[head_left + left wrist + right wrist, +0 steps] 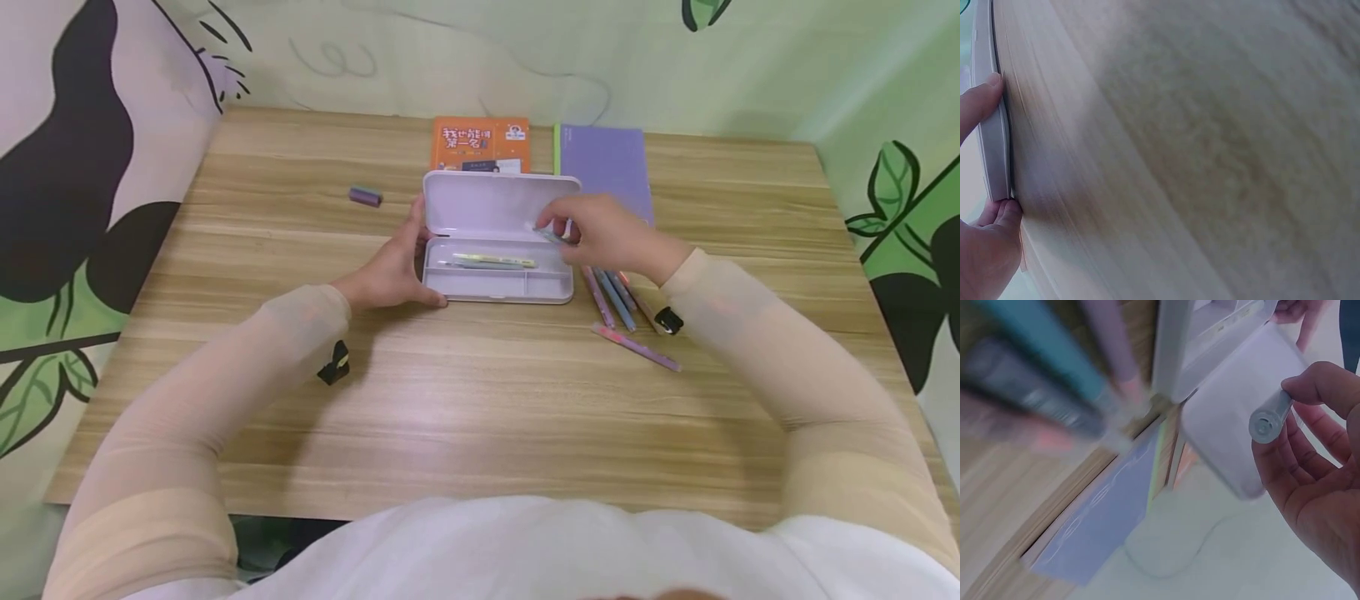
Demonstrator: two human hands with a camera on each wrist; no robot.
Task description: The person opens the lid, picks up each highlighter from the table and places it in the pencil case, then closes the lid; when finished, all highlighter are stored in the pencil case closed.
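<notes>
A white pencil case (480, 289) lies on the table with its lid (480, 204) raised at the back. My left hand (393, 271) grips its left end, thumb at the front corner and fingers behind; the left wrist view shows the thumb and fingertips on the case's edge (996, 144). Above the case's right side, my right hand (611, 233) pinches a pale grey-blue pen (1272, 417) between thumb and fingers. Inside the back compartment lie a yellow-green pen (498, 260) and a greyish one beside it. A divider splits the front compartment.
Right of the case lie several pens, among them a blue pen (617, 300) and a pink-purple pen (637, 347) nearer me. Behind stand-out covers show an orange book (480, 142) and a purple notebook (606, 162). A small dark purple block (365, 197) sits at left.
</notes>
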